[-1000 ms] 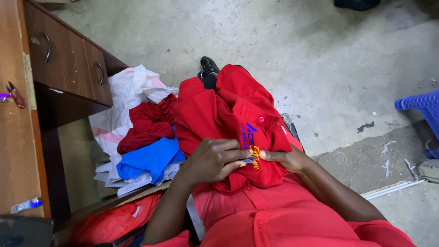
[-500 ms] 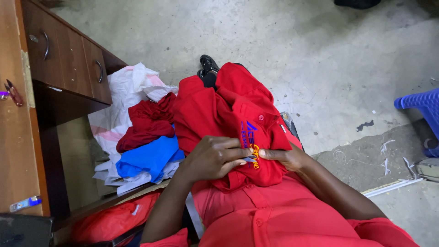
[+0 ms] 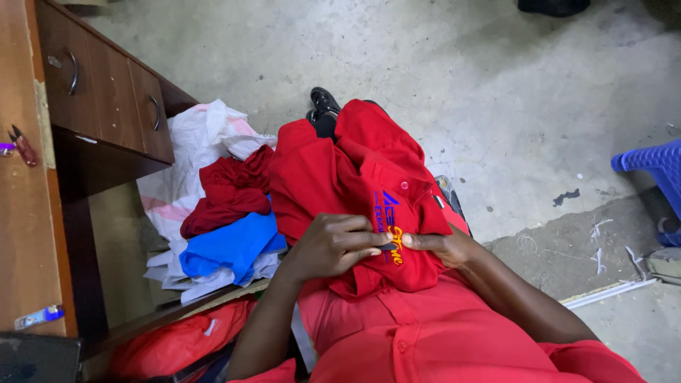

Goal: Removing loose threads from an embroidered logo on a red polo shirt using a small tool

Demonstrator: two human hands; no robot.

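The red polo shirt [image 3: 355,184] lies bunched on the person's lap at the middle of the view, its long axis running from 6 o'clock up toward 12, collar end low. The left hand [image 3: 330,245] pinches the fabric at the embroidered emblem; the right hand [image 3: 443,247] grips the cloth just beside it, thumbs nearly touching. Open concrete floor [image 3: 461,71] spreads from 12 to 3 o'clock. At 9 o'clock a wooden desk [image 3: 106,92] with drawers hems the space in, and a pile of clothes [image 3: 227,220] sits against it. A blue plastic stool [image 3: 656,167] stands at 3 o'clock
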